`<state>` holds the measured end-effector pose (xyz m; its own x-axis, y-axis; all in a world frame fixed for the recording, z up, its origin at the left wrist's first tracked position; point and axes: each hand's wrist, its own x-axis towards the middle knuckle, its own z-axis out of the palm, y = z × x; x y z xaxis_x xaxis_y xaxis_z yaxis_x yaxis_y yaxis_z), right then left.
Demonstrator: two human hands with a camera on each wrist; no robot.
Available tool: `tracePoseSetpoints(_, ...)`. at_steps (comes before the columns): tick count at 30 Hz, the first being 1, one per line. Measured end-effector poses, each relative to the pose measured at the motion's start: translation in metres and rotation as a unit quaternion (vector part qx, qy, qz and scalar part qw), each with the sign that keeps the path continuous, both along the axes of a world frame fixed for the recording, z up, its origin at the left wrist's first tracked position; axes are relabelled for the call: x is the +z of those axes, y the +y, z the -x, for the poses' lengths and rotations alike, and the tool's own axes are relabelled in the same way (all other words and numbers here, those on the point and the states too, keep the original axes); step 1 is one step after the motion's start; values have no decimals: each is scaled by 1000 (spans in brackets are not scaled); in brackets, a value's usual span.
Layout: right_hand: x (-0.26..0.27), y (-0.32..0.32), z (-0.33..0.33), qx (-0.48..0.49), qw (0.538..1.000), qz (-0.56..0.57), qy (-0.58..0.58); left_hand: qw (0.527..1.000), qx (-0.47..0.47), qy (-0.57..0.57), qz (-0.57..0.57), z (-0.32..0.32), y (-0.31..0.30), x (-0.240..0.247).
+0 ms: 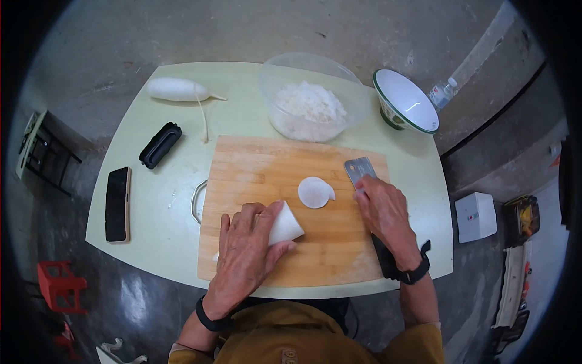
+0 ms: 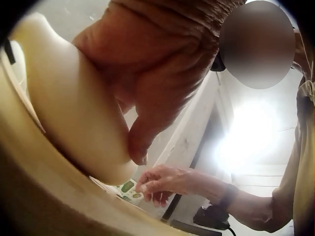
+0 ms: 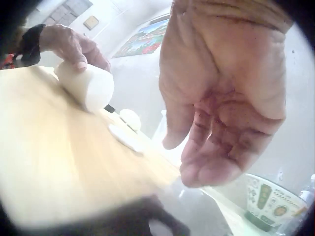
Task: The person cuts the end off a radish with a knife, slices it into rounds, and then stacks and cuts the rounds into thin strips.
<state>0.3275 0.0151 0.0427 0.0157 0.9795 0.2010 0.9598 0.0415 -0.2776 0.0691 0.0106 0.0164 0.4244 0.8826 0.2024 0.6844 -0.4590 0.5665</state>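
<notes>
White radish (image 1: 286,225) in the left hand (image 1: 245,239), cleaver (image 1: 357,168) slanting past the right

Nearest the person, low on the right of the head view, the cleaver's black handle (image 1: 380,253) lies behind the right hand (image 1: 385,209), by the wrist rather than the fingers. From there its long axis slants up and slightly left, along the right side of the wooden board (image 1: 333,267), to the grey blade below the fingertips. That hand is empty, its fingers loosely bent, its thumb apart; I can't tell whether any tip touches the metal. It is clearly the nearer hand to the cleaver.

The radish lies left of centre on the board, its long axis running from lower left to upper right. The left hand grips it, fingers bent over the far side, thumb along the near one. Its cut end points rightward, to the cleaver's side, with bare wood between.

Just beyond that end, a round slice (image 1: 313,192) lies apart from it. Farther up, past the board, stands a clear bowl (image 1: 276,115) of white shreds (image 1: 310,102).
</notes>
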Motion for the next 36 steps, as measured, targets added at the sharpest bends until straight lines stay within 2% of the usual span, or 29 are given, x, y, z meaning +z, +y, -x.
tracePoseSetpoints(2, 1, -22, -12, -28, 998, 46, -13, 1000, -7, -24, 8, -1, 1, -1)
tracePoseSetpoints(5, -1, -49, -20, -73, 988, 136, -24, 1000, 14, 1, -5, -6, -1, 2)
tracePoseSetpoints(8, -15, -61, -26, -71, 991, 113, 11, 999, 23, -25, 2, -11, -4, 0)
tracePoseSetpoints(12, -12, -71, -26, -65, 990, 123, 29, 1000, 3, 7, 5, -18, -12, 2)
tracePoseSetpoints(15, -7, -76, -24, -98, 988, 114, 34, 999, 20, 14, -27, -21, -13, 1)
tracePoseSetpoints(17, 4, -85, -22, -98, 988, 52, 108, 999, 20, -2, -32, -23, -13, 1)
tracePoseSetpoints(22, 23, -113, 2, -138, 985, 25, 102, 998, 22, -56, -26, -24, -9, -10)
tracePoseSetpoints(25, 20, -125, 24, -93, 984, 46, 143, 998, 11, -48, -27, -23, -12, -3)
tracePoseSetpoints(27, 7, -125, 34, -8, 987, 20, 161, 999, 2, -37, -18, -23, -15, -2)
tracePoseSetpoints(28, 3, -123, 40, -10, 986, 21, 164, 999, 0, -32, -30, -23, -18, -4)
tracePoseSetpoints(30, -4, -119, 51, 53, 981, -45, 179, 999, -1, -24, -41, -23, -21, -7)
tracePoseSetpoints(32, -9, -117, 55, 62, 982, -58, 169, 998, 20, 24, -50, -24, -23, -8)
tracePoseSetpoints(36, -12, -114, 55, 96, 988, -53, 107, 997, 31, 25, -63, -27, -25, -10)
